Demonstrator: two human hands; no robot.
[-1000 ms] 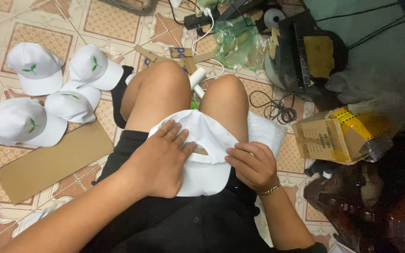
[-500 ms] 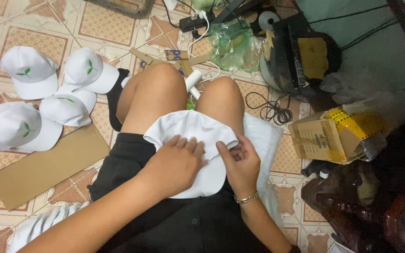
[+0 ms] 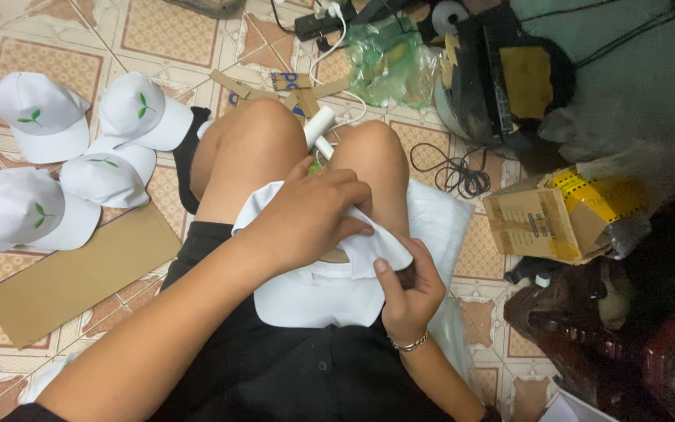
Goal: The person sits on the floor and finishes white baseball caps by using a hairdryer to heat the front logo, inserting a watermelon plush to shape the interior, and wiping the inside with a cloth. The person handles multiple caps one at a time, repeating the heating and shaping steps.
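A white cap [image 3: 318,293] lies on my lap, its brim toward me. My left hand [image 3: 310,215] lies across the crown and pinches the white fabric near my knees. My right hand [image 3: 408,289] grips the cap's right side, thumb on top of a fold of fabric. A bracelet sits on my right wrist. A white tube [image 3: 318,129] sticks out between my knees.
Several white caps with green leaf marks [image 3: 72,160] lie on the tiled floor at left, beside a cardboard sheet [image 3: 80,273]. A cardboard box [image 3: 544,223] stands at right, a white pillow [image 3: 439,223] by my right leg, cables [image 3: 451,172] and a power strip [image 3: 322,17] beyond my knees.
My left hand slid up from the cap's middle to its crown near my knees. My right hand shifted down to the cap's right side and folded fabric over.
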